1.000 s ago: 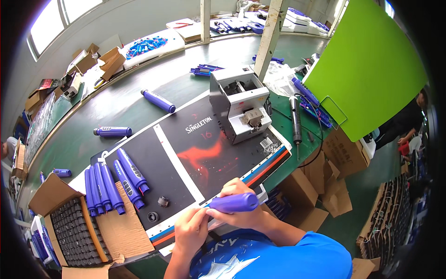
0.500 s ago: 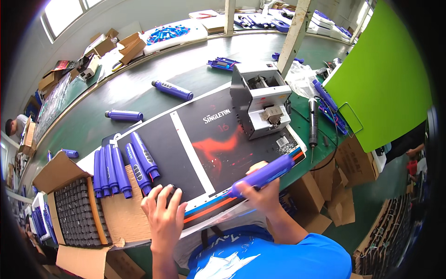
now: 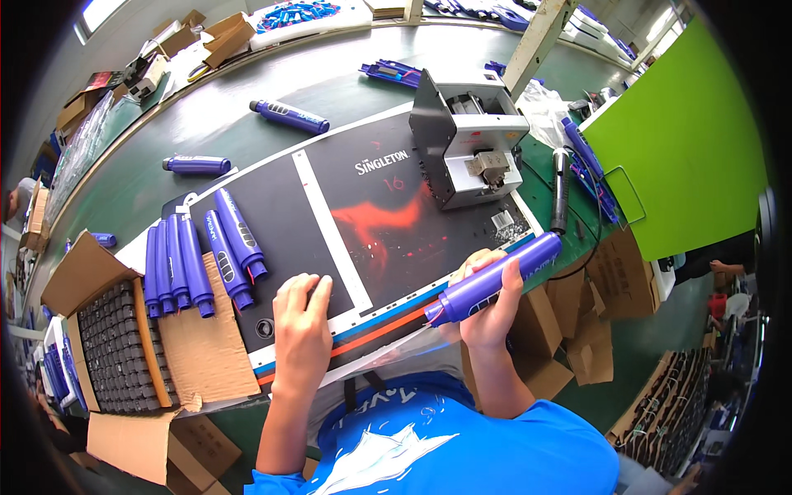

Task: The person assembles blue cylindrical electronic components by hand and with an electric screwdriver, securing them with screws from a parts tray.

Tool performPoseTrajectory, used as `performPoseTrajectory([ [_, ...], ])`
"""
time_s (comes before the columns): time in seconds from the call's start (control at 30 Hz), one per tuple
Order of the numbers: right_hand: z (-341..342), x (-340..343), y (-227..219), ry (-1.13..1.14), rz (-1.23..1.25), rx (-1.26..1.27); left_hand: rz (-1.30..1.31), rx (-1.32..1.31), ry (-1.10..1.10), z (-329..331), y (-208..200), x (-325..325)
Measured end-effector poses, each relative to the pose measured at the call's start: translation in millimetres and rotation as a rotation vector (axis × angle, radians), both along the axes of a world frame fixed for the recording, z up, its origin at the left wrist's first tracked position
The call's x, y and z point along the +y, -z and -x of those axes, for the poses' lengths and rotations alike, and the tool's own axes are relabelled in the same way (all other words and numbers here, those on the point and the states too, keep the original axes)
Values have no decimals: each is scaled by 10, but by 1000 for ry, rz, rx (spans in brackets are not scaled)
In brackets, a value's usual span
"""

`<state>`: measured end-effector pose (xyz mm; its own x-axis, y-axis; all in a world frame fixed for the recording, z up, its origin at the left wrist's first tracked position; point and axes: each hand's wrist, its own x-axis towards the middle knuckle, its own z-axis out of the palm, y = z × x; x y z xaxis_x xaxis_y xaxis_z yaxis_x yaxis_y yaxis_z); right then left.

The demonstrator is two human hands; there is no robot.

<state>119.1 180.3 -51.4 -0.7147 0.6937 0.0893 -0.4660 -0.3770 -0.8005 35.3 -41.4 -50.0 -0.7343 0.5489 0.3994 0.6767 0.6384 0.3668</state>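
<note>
i see a black mat (image 3: 276,190), a grey machine (image 3: 472,142) far right on it and, near right, a purple tube (image 3: 488,290) grasped in my right hand (image 3: 492,317). my left hand (image 3: 302,328) has curled fingers, holding what i cannot tell, beside a black ring (image 3: 264,328).

Big lime-green panel (image 3: 676,157) tilting on the R, thin wire loop (image 3: 642,203) at its lower L edge! Below that, brown carton (image 3: 631,276); btm R, cardboard w/ dark rows (image 3: 660,408). Co-worker's arm (image 3: 728,268) showing nr the R rim. Up top, pale metal post (image 3: 538,49) slanting nr clear plastic bag (image 3: 544,120); upper L, small blue pcs (image 3: 297,15) heaped, open cardboard box (image 3: 227,41) & bright window (image 3: 107,12).
</note>
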Motion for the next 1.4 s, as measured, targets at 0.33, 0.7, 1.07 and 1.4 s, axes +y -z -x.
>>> performPoseTrajectory([
  [0.33, 89, -76, 225, -77, 240, -125, -126, -150, -64, -107, -106, -81],
  [0.7, 36, -156, 390, -79, -166, -97, 177, 5, -11, -493, 76, -560],
  [1.07, 28, -169, 335, -60, 44, -24, -271, -139, 120, -122, 51, 19],
  [1.4, 45, -83, 397, -49, 80, 38, -220, -168, 169, -37, 162, 23],
])
